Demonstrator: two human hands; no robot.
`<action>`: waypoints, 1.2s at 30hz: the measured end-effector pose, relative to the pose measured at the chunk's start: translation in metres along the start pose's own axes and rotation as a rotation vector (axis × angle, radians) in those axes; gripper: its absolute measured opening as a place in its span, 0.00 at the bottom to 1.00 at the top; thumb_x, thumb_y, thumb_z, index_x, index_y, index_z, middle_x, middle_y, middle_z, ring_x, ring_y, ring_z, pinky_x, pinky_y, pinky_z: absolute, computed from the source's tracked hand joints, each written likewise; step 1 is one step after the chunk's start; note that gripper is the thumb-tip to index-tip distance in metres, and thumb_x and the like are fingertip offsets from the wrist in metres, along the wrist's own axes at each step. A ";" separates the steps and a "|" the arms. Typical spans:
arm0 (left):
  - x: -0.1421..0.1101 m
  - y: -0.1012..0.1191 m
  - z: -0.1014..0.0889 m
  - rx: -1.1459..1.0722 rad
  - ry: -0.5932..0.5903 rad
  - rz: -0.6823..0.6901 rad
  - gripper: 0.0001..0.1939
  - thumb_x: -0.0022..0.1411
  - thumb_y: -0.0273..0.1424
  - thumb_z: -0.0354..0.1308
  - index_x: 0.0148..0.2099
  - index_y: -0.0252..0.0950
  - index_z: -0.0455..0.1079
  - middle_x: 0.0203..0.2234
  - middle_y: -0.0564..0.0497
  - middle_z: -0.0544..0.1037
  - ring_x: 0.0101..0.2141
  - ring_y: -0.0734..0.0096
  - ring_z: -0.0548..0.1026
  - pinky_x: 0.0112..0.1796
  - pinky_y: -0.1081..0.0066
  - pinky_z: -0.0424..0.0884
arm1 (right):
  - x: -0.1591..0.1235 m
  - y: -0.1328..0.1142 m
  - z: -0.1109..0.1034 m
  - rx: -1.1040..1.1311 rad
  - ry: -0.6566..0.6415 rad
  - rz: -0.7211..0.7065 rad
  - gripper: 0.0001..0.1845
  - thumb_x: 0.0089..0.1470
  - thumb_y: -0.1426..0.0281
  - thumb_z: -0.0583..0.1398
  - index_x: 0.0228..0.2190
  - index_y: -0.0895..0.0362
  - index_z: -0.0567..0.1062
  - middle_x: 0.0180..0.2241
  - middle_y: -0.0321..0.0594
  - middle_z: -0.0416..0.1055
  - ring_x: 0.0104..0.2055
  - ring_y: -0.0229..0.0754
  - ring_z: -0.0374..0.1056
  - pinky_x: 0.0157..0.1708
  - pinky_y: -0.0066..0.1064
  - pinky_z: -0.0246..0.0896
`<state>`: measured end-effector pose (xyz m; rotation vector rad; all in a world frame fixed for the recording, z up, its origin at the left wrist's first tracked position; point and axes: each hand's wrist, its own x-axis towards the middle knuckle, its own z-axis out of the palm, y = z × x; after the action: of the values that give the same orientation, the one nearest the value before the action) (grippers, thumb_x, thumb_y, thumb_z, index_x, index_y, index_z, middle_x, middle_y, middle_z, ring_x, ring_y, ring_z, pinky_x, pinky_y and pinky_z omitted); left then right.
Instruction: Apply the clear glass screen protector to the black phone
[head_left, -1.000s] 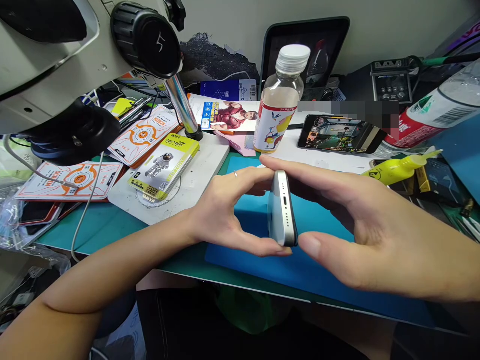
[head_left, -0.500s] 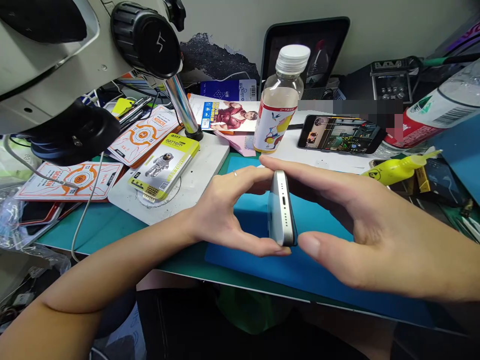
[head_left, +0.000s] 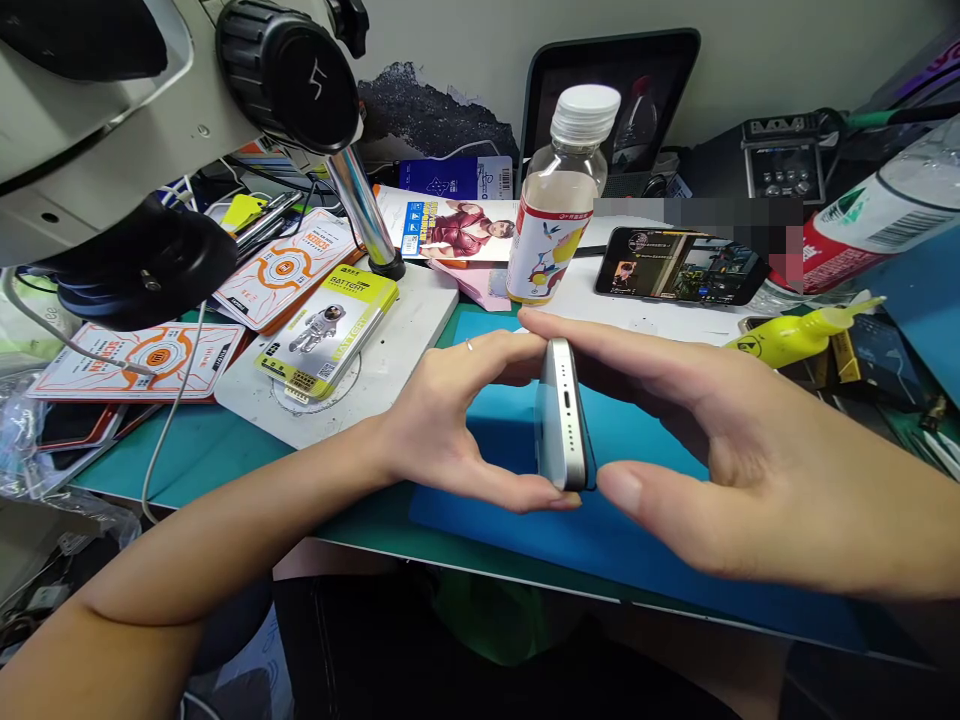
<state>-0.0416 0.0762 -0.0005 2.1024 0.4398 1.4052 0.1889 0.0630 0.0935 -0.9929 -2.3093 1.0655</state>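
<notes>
A smartphone (head_left: 564, 420) with a pale silver frame is held on its long edge above the blue mat, its charging-port end facing me. My left hand (head_left: 457, 420) grips it from the left, thumb under the lower edge and fingers on the upper edge. My right hand (head_left: 720, 460) curves around the right side, its thumb at the lower corner of a thin dark screen panel (head_left: 589, 462) and its fingertips at the far top. This panel stands slightly apart from the frame, with a narrow gap at the bottom. The phone's display face is hidden from me.
A microscope (head_left: 289, 75) overhangs the left, its white base (head_left: 397, 375) bearing a yellow battery box (head_left: 330, 330). Behind my hands stand a drink bottle (head_left: 559, 200) and a propped phone (head_left: 679, 267). A yellow squeeze bottle (head_left: 795, 335) lies right. The blue mat (head_left: 480, 520) lies underneath.
The dark panel's lower edge sits slightly farther from the phone's frame, so the gap is a little wider. Both hands keep nearly the same place. The propped phone's picture differs.
</notes>
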 end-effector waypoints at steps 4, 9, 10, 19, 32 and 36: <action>0.000 0.000 0.001 0.014 0.012 0.004 0.44 0.49 0.45 0.82 0.64 0.34 0.73 0.47 0.42 0.85 0.45 0.58 0.85 0.47 0.65 0.85 | 0.001 0.000 0.000 -0.006 0.011 -0.002 0.44 0.55 0.67 0.67 0.72 0.48 0.68 0.62 0.40 0.79 0.63 0.61 0.76 0.49 0.36 0.82; 0.000 0.000 0.001 0.028 0.018 0.006 0.44 0.50 0.48 0.81 0.63 0.33 0.73 0.46 0.43 0.85 0.45 0.58 0.85 0.46 0.66 0.84 | 0.003 -0.001 -0.001 0.047 -0.027 -0.004 0.43 0.55 0.69 0.66 0.71 0.47 0.69 0.56 0.38 0.82 0.59 0.57 0.79 0.47 0.34 0.82; 0.000 0.000 0.002 0.028 0.022 0.003 0.43 0.50 0.48 0.81 0.63 0.33 0.73 0.46 0.43 0.85 0.44 0.58 0.85 0.46 0.66 0.84 | 0.004 -0.001 -0.001 0.065 -0.039 -0.007 0.42 0.55 0.70 0.67 0.69 0.47 0.71 0.53 0.38 0.83 0.57 0.56 0.79 0.48 0.34 0.81; 0.000 0.001 0.002 0.010 0.024 0.004 0.43 0.50 0.45 0.81 0.63 0.33 0.73 0.45 0.42 0.85 0.44 0.57 0.85 0.46 0.66 0.83 | 0.006 -0.002 -0.003 0.105 -0.059 -0.026 0.35 0.51 0.71 0.68 0.62 0.44 0.77 0.44 0.34 0.83 0.53 0.54 0.80 0.48 0.34 0.79; 0.001 0.001 0.000 0.043 0.013 0.030 0.41 0.51 0.44 0.80 0.61 0.28 0.74 0.46 0.39 0.84 0.45 0.58 0.84 0.48 0.66 0.84 | 0.004 0.003 -0.003 0.113 -0.037 -0.038 0.37 0.50 0.71 0.70 0.62 0.42 0.77 0.43 0.33 0.84 0.50 0.54 0.81 0.45 0.36 0.79; 0.001 0.002 0.001 0.035 0.013 0.018 0.42 0.51 0.44 0.80 0.63 0.32 0.73 0.47 0.41 0.84 0.46 0.57 0.84 0.48 0.64 0.84 | 0.004 0.003 -0.003 0.112 -0.044 -0.039 0.41 0.51 0.70 0.69 0.65 0.40 0.75 0.42 0.33 0.84 0.49 0.54 0.81 0.43 0.35 0.79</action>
<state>-0.0407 0.0748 0.0010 2.1312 0.4540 1.4320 0.1890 0.0688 0.0931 -0.8864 -2.2662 1.1982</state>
